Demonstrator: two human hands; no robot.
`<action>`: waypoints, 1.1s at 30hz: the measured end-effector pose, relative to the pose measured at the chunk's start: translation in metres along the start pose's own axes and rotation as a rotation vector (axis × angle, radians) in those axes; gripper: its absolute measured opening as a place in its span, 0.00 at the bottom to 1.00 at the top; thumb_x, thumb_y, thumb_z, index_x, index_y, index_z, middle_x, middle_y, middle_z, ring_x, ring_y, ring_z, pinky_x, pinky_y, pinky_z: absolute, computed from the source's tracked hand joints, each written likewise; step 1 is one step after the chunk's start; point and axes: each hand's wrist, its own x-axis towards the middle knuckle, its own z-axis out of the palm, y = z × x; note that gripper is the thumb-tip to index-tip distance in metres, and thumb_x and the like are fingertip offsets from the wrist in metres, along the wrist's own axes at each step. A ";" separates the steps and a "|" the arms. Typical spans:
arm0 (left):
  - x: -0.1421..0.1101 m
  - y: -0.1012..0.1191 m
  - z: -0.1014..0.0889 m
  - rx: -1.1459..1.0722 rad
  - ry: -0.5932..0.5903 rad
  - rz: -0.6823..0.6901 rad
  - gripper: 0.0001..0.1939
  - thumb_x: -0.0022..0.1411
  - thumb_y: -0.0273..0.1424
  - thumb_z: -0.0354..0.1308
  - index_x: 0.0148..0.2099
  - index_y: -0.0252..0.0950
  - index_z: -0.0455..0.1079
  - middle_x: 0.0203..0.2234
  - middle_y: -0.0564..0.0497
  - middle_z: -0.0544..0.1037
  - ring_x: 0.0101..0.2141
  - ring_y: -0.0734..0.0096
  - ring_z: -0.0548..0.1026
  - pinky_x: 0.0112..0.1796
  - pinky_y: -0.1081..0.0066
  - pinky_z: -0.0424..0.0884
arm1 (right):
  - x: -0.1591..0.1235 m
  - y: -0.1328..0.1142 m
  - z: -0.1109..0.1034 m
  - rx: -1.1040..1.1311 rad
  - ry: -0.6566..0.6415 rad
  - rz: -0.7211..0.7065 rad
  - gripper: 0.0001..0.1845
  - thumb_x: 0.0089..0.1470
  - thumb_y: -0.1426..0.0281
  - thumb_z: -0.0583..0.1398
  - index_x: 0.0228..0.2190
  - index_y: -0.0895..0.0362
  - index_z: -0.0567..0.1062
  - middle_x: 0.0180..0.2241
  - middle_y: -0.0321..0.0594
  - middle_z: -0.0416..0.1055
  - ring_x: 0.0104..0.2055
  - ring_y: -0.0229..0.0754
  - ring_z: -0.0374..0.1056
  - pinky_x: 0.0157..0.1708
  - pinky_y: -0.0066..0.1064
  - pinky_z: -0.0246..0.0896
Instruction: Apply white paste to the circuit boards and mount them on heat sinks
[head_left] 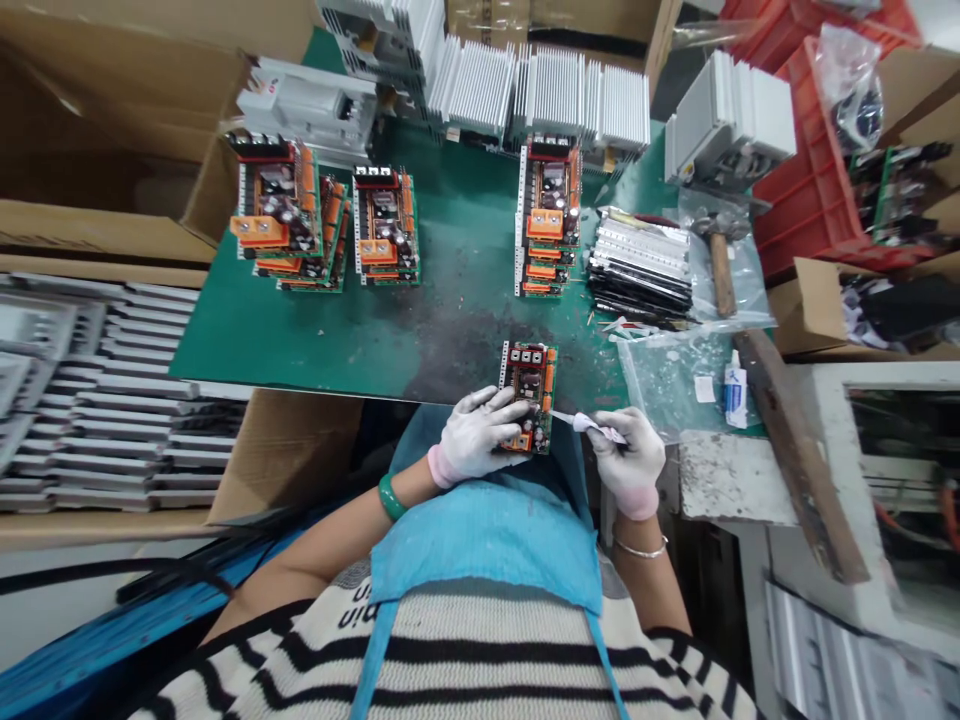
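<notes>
White coated gloves cover both hands. The left hand point(476, 435) grasps a populated circuit board point(531, 395), fingers curled over its components, at the near edge of the bench. The right hand point(630, 460) pinches a white nozzled tube point(596, 428), its tip just beside the board's right edge. Farther out on the green bench mat point(457, 340), stacks of circuit boards point(386, 225) sit near a clear plastic bag point(660, 385) and a hammer point(721, 260). Beyond lie finned aluminium heat sinks point(577, 100) and a red plastic crate point(810, 200).
</notes>
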 end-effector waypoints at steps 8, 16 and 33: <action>-0.002 0.005 -0.008 -0.016 0.015 0.005 0.14 0.60 0.46 0.61 0.38 0.42 0.76 0.47 0.51 0.80 0.53 0.60 0.74 0.56 0.60 0.65 | -0.006 -0.003 -0.008 -0.067 0.001 -0.177 0.03 0.56 0.65 0.63 0.33 0.50 0.77 0.27 0.35 0.74 0.26 0.37 0.71 0.26 0.28 0.65; 0.028 -0.041 -0.078 0.129 0.127 -0.173 0.15 0.56 0.41 0.67 0.43 0.40 0.73 0.53 0.46 0.76 0.57 0.56 0.71 0.58 0.56 0.67 | -0.006 0.010 -0.007 0.176 0.461 0.431 0.11 0.50 0.61 0.64 0.32 0.55 0.76 0.31 0.39 0.74 0.32 0.43 0.70 0.33 0.35 0.66; 0.124 -0.124 -0.092 0.362 0.077 -0.242 0.23 0.49 0.32 0.70 0.47 0.35 0.70 0.51 0.39 0.76 0.56 0.43 0.70 0.60 0.42 0.58 | 0.029 0.025 -0.028 0.018 0.451 0.635 0.17 0.50 0.58 0.60 0.39 0.56 0.73 0.38 0.44 0.75 0.42 0.49 0.70 0.43 0.39 0.62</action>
